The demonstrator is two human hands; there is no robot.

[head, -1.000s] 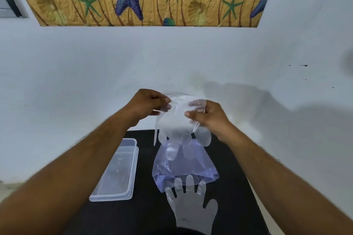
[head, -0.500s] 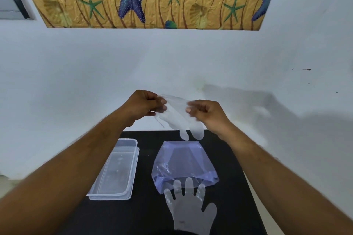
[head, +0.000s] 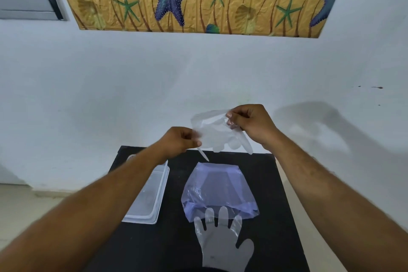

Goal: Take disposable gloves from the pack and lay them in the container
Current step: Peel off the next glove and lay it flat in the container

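Both hands, left (head: 178, 140) and right (head: 254, 125), pinch a clear glove (head: 217, 132) above the pack (head: 218, 190); next it must go left into the container (head: 148, 196)

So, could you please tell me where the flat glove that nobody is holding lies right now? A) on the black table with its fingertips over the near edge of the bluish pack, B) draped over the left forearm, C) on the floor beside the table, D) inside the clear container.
A: the flat glove lies on the black table, fingertips overlapping the bluish pack, outside the clear container.
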